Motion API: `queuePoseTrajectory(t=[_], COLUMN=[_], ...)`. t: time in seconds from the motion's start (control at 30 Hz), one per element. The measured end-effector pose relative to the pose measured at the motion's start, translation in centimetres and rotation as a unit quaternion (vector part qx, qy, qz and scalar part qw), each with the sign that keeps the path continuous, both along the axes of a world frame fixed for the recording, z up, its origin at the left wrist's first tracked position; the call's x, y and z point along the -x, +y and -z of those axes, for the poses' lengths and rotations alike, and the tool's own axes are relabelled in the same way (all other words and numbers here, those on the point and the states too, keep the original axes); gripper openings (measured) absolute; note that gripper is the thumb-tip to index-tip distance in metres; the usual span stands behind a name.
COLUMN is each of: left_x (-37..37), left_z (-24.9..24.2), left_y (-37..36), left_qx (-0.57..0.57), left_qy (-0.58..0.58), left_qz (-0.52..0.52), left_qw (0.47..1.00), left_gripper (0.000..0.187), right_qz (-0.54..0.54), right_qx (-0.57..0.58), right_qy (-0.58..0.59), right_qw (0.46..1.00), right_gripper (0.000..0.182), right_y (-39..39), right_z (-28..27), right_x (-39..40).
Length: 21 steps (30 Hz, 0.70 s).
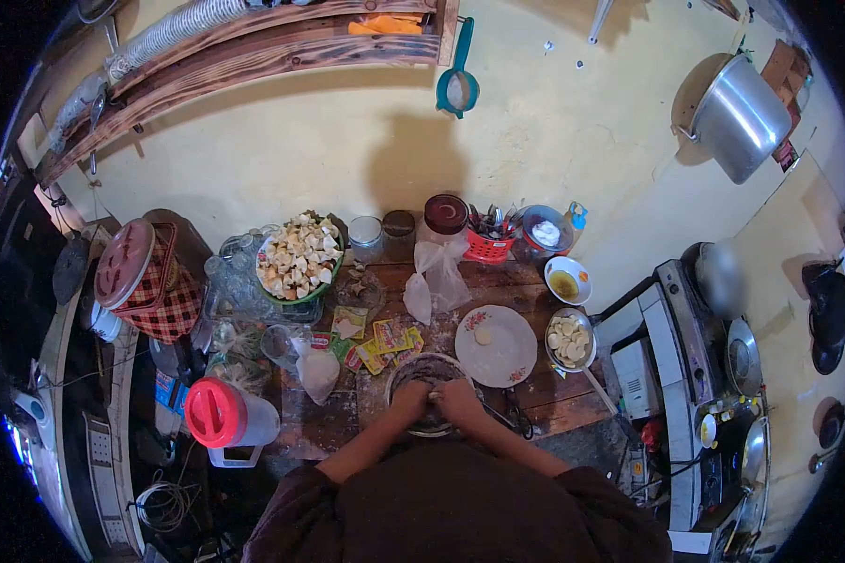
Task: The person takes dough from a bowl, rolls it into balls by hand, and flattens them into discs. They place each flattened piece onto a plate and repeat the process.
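Observation:
Both hands are over a round metal pot [396, 377] at the table's front edge. My left hand [410, 399] is at the pot's middle, its fingers drawn in. My right hand [456, 398] meets it there, fingers also closed. A small pale piece [434, 396] shows between the fingertips; what it is cannot be made out. To the right lies a white floral plate [498, 352] with one pale round piece [483, 335] on it. Beyond it, a strainer [570, 342] holds several pale round pieces. Yellow and green packets [371, 357] lie left of the pot.
A bag of white powder [318, 372] and a red-lidded pitcher [218, 413] stand left. Behind are a bowl of cut pieces [300, 258], jars [365, 235], a red cutlery basket [487, 247] and a bowl of yellow liquid [567, 281]. A stove [690, 328] is at right.

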<state>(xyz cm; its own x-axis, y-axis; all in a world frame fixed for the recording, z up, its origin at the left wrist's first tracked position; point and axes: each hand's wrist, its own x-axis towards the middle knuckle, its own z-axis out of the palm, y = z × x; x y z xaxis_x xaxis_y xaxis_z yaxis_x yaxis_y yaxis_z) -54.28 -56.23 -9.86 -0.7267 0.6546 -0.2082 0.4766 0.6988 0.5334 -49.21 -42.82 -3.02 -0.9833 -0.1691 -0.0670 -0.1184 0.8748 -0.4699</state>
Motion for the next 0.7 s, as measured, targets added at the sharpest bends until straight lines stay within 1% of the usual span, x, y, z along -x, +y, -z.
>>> queuePoseTrajectory(t=[0.07, 0.1, 0.17, 0.2, 0.27, 0.3, 0.37, 0.4, 0.47, 0.6, 0.67, 0.7], left_x=[0.2, 0.3, 0.5, 0.6, 0.8, 0.8, 0.7, 0.5, 0.2, 0.8, 0.7, 0.7], left_z=[1.1, 1.5, 2.4, 3.0, 4.1, 3.9, 3.7, 2.4, -1.3, -1.7, -2.4, -3.2], left_y=[0.0, 0.0, 0.1, 0.2, 0.1, 0.2, 0.2, 0.2, 0.0, -0.2, -0.4, -0.5], left_qx=[-0.028, -0.028, -0.041, -0.041, -0.062, -0.062, -0.008, -0.008, 0.000, -0.009, -0.118, -0.118], left_qy=[0.020, 0.020, 0.001, 0.002, 0.022, 0.023, 0.020, 0.021, 0.002, -0.034, -0.072, -0.072], left_qz=[0.016, 0.015, 0.009, 0.010, 0.020, 0.021, 0.022, 0.023, 0.018, 0.043, 0.052, 0.052], left_qw=[0.999, 0.999, 0.999, 0.999, 0.998, 0.998, 1.000, 0.999, 1.000, 0.998, 0.989, 0.989], left_gripper=[0.017, 0.017, 0.018, 0.018, 0.025, 0.025, 0.020, 0.020, 0.021, 0.027, 0.045, 0.045], right_qz=[0.018, 0.018, 0.046, 0.047, 0.059, 0.060, 0.086, 0.087, 0.125, 0.120, 0.156, 0.156], right_qx=[0.030, 0.030, 0.158, 0.158, 0.109, 0.108, 0.157, 0.157, 0.175, 0.154, 0.223, 0.224], right_qy=[0.039, 0.039, 0.011, 0.012, 0.040, 0.041, 0.050, 0.050, 0.034, 0.064, -0.021, -0.021], right_qw=[0.999, 0.999, 0.986, 0.986, 0.992, 0.991, 0.983, 0.983, 0.976, 0.979, 0.962, 0.962], right_gripper=[0.020, 0.020, 0.020, 0.020, 0.023, 0.023, 0.024, 0.024, 0.025, 0.025, 0.031, 0.031], right_y=[0.4, 0.7, 1.5, 1.7, 2.1, 2.3, 2.7, 2.9, 3.4, 4.6, 4.7, 4.8], right_z=[-0.9, -1.0, -1.0, -1.4, -2.4, -3.0, -3.9, -4.0, -4.1, -5.0, -6.7, -6.2], right_x=[-0.2, -0.3, -0.5, -0.5, -0.7, -0.9, -1.3, -1.4, -1.6, -1.8, -2.1, -2.1])
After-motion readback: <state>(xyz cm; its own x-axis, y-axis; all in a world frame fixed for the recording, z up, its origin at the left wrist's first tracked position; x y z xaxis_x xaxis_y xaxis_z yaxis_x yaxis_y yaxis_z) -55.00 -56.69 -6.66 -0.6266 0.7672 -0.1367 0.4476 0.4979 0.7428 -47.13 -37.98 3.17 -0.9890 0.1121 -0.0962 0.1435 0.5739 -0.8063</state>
